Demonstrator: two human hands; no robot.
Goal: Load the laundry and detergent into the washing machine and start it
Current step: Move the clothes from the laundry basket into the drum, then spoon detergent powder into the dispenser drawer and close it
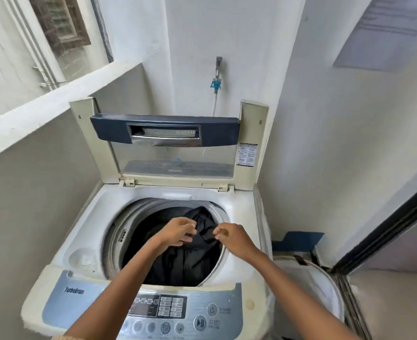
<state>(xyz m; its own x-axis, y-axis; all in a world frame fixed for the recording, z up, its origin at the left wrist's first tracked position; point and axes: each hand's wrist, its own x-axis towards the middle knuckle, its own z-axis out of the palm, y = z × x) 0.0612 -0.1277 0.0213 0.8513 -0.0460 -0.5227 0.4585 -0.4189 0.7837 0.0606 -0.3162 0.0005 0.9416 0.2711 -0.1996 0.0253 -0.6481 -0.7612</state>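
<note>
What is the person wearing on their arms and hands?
Nothing on the hands: the left hand and right hand are bare, with no gloves, rings or watch showing. Both forearms are bare too. Only a sliver of peach-coloured ribbed sleeve peeks in at the bottom edge on the left arm.

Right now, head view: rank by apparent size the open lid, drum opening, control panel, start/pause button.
1. open lid
2. drum opening and control panel: look alike, and the panel sits nearer the camera and is part hidden by arms, so unranked
3. start/pause button
</note>
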